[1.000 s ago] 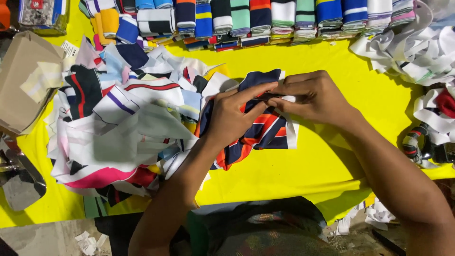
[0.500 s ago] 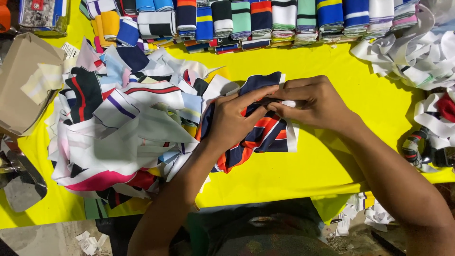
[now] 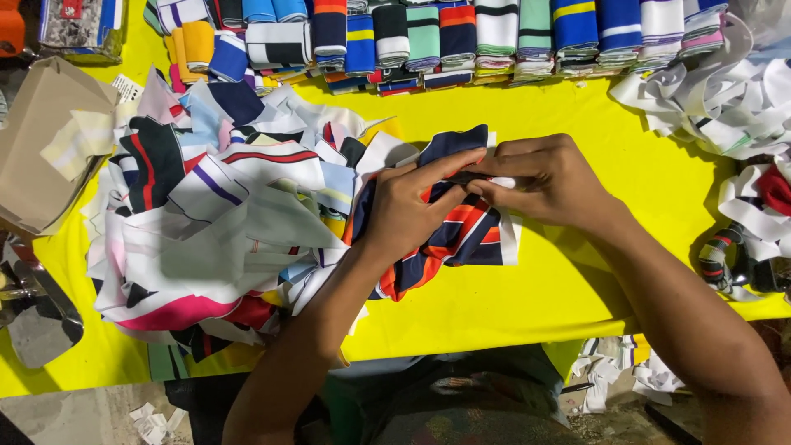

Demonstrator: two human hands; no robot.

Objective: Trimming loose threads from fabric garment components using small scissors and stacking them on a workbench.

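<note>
**Both hands pinching a striped fabric piece on a yellow worktop**

Yellow cloth-covered worktop (image 3: pixel 577 107) fills the view, crowded with knit fabric. Left hand (image 3: pixel 412 206) and right hand (image 3: pixel 548 181) meet at centre, fingertips touching, both clamped on the top edge of a navy knit fabric piece with orange, red and white stripes (image 3: pixel 461 243). That piece lies flat on the worktop under the hands, a white strip edge showing at its right side. Just left of it, touching, sits a loose heap of mixed striped fabric pieces in white, navy, pink and black (image 3: pixel 222 222). Along the far edge runs a row of folded striped knit bundles in blue, green, black and yellow (image 3: pixel 461 37). At far right lies a tangle of white fabric strips (image 3: pixel 725 99), well apart from the hands. Tan cardboard box (image 3: pixel 41 148) sits at the left edge beside the heap. Paper scraps (image 3: pixel 610 375) lie on the floor below the near edge.
</note>
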